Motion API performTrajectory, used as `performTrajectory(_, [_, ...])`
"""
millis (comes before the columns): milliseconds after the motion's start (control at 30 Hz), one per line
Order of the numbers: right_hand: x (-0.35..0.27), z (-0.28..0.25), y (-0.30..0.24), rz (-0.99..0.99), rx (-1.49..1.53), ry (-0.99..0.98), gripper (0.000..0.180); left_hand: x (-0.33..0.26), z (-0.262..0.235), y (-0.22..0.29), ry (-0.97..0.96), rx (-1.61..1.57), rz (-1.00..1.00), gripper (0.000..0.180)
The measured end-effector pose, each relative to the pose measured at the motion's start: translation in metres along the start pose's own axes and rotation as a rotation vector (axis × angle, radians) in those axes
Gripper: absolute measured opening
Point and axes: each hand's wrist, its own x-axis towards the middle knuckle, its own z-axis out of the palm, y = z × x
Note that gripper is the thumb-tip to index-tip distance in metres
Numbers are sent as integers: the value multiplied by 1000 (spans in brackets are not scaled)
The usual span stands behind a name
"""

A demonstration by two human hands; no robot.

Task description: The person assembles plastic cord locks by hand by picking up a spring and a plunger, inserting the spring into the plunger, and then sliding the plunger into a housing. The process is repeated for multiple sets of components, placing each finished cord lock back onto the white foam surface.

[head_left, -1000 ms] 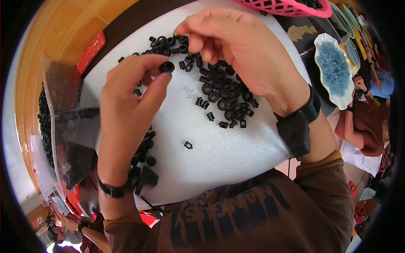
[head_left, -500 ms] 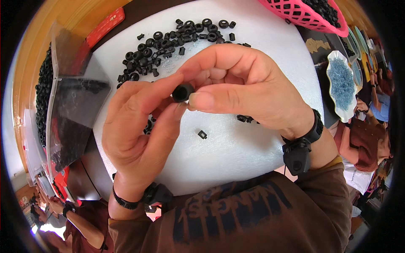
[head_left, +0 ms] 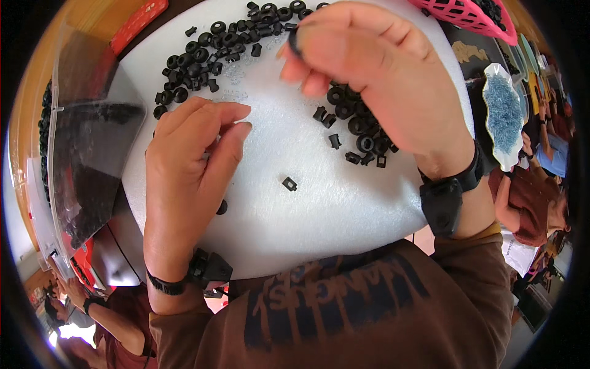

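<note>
My right hand (head_left: 384,80) is raised over the far part of the white foam sheet (head_left: 270,227), slightly blurred, pinching a small round black part (head_left: 295,43) between thumb and fingers. To the left, my left hand (head_left: 187,154) hovers over the foam with thumb and forefinger apart and nothing visible between them. Beyond it lies a pile of black rings and small spool-shaped parts (head_left: 200,58), with tiny clear beads (head_left: 235,74) scattered beside. Partly under my right hand is a second pile of black parts (head_left: 362,129). One small black piece with a square hole (head_left: 289,184) lies alone between my hands.
A clear plastic bin (head_left: 120,132) stands at the left edge. At the far right are a pink lattice basket (head_left: 452,15) with black parts and a white wavy-edged dish (head_left: 506,162) of bluish clear beads. Other people sit at both sides, one in a brown top (head_left: 528,194).
My hands have parted. The right one has moved up and away with the black part; the left has let go and shifted slightly left. The right-hand pile has come into view.
</note>
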Motion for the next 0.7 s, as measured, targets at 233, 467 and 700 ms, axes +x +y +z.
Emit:
performTrajectory(233, [12, -24, 9, -256, -139, 89, 19, 15, 15, -16, 118, 393, 206, 14])
performTrajectory(467, [7, -13, 7, -181, -63, 117, 20, 23, 11, -13, 57, 337, 116, 8])
performTrajectory(700, [2, -7, 1, -167, -104, 108, 21, 23, 14, -7, -1, 339, 210, 8])
